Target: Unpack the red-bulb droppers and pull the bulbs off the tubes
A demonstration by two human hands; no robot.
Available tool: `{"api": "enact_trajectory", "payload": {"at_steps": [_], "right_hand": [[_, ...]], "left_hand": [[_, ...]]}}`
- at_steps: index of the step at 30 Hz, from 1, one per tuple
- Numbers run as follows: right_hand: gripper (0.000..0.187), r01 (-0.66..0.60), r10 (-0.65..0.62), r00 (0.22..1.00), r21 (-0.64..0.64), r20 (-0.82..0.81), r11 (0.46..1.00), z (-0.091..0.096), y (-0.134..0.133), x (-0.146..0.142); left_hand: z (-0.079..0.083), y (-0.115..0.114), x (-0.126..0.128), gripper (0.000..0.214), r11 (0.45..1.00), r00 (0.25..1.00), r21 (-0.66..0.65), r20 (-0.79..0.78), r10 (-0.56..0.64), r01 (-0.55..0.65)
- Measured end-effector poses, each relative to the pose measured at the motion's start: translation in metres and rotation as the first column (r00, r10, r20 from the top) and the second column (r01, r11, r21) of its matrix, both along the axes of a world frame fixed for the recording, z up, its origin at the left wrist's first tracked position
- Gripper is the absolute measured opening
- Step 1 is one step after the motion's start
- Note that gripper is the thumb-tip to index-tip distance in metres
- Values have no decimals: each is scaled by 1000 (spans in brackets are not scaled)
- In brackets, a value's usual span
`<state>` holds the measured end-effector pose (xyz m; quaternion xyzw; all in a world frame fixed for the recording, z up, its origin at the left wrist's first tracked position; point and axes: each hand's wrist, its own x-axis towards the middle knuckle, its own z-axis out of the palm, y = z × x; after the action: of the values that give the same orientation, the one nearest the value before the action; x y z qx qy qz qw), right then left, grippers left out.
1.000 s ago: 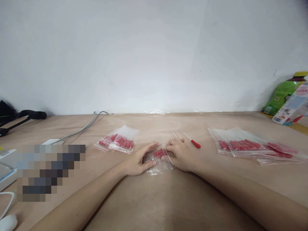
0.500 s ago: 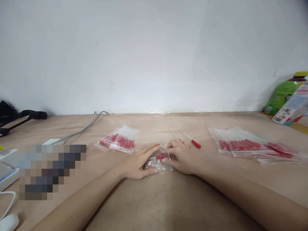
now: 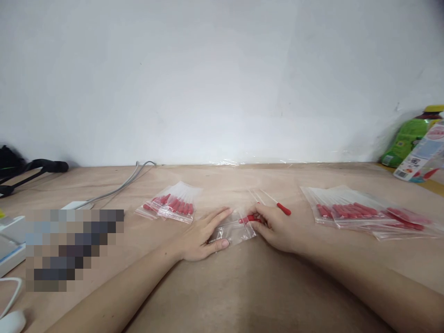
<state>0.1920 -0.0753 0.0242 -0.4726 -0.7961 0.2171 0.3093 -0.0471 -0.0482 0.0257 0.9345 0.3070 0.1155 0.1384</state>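
A clear zip-lock bag point(image 3: 231, 233) lies flat on the table between my hands. My left hand point(image 3: 203, 238) presses on its left part, fingers stretched out and thumb apart. My right hand point(image 3: 272, 226) pinches droppers with red rubber bulbs point(image 3: 245, 219) at the bag's right end. The bulbs point left, over or into the bag's mouth; I cannot tell which. My fingers hide their other ends. Just beyond my right hand lies a loose dropper point(image 3: 283, 209) with a red bulb and a thin clear stem. Other thin stems show beside it, partly covered by the hand.
Filled bags of red-bulbed droppers lie in a left pile point(image 3: 176, 203) and a right pile point(image 3: 354, 210). A green bottle point(image 3: 404, 138) and a white carton-like pack point(image 3: 419, 152) stand at far right. A grey cable point(image 3: 121, 187) and a blurred-out patch are at left.
My right hand has drawn a little to the right, and the red bulbs have moved right with it to the bag's end. My left hand stays on the bag.
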Motion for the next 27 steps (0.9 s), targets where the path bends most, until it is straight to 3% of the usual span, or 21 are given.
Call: {"api": "enact_trajectory", "payload": {"at_steps": [5, 8, 9, 11, 13, 14, 16, 18, 20, 22, 24, 27], "right_hand": [[18, 51, -87, 943, -121, -320, 991, 7, 8, 43], [27, 259, -231, 883, 14, -409, 966, 11, 11, 76], [28, 344, -282, 868, 85, -409, 935, 10, 11, 86], [26, 508, -413, 841, 251, -348, 824, 4, 12, 100], [23, 543, -493, 840, 395, -229, 741, -8, 12, 108], [22, 510, -497, 854, 436, -154, 741, -15, 11, 110], [21, 404, -455, 890, 441, 12, 801, -27, 11, 110], [23, 323, -400, 906, 386, 139, 864, -34, 9, 108], [25, 312, -382, 909, 334, 168, 889, -34, 7, 104], [27, 366, -414, 903, 296, 116, 882, -31, 6, 98], [26, 458, -474, 880, 214, 29, 863, -26, 5, 93], [22, 509, -515, 848, -79, -125, 857, -23, 8, 87]], "left_hand": [[-3, 2, 2, 59, 998, 998, 53, -51, 35, -32], [-8, 1, 6, 51, 984, 987, 123, -71, 141, -132], [-10, 1, 9, 51, 973, 979, 144, -73, 192, -180], [-13, -1, 14, 53, 942, 950, 173, -72, 304, -289], [-15, -4, 20, 56, 900, 909, 183, -66, 412, -395], [-16, -5, 23, 58, 882, 889, 178, -66, 453, -436], [-15, -7, 28, 59, 856, 858, 141, -70, 509, -497], [-13, -7, 30, 60, 836, 832, 75, -83, 549, -544], [-8, -5, 29, 58, 813, 809, 36, -90, 581, -580], [-1, -1, 25, 54, 850, 847, 58, -73, 526, -523], [4, 6, 18, 47, 933, 936, 114, -55, 349, -341], [8, 16, 8, 41, 984, 993, 160, -82, 88, -74]]}}
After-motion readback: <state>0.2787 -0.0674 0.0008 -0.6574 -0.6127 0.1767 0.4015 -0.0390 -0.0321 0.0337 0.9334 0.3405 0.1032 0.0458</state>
